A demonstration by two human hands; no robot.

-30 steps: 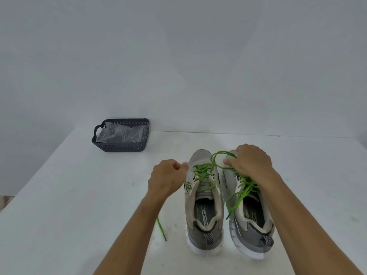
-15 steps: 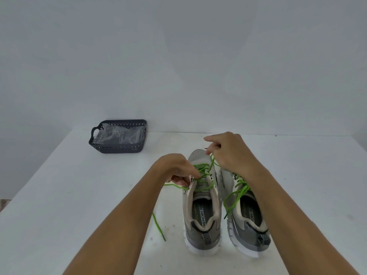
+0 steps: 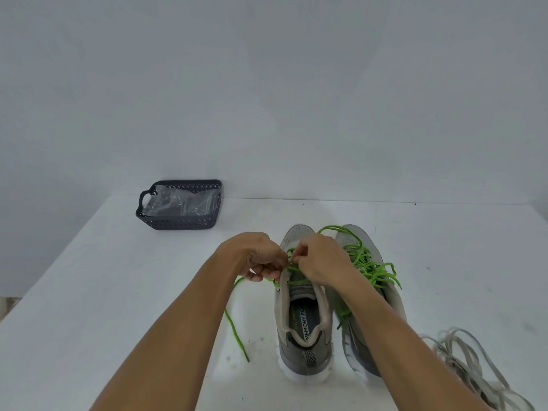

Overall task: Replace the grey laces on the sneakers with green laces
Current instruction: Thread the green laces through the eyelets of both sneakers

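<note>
Green lace point(image 3: 237, 330) in 2 hands point(image 3: 261, 258)

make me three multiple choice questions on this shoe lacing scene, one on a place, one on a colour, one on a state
1. Where is the basket?
A. far left of the table, by the wall
B. between the two shoes
C. at the near right corner

2. What colour is the loose lace pile at the near right?
A. green
B. grey
C. black

3. What is the left hand doing?
A. lying flat on the table
B. reaching into the basket
C. pinching the green lace at the left shoe

Answers:
1 A, the basket sits at the table's far left, well apart from the shoes.
2 B, the pile beside the right shoe is grey.
3 C, its fingers curl on the lace, close to the right hand.
</note>
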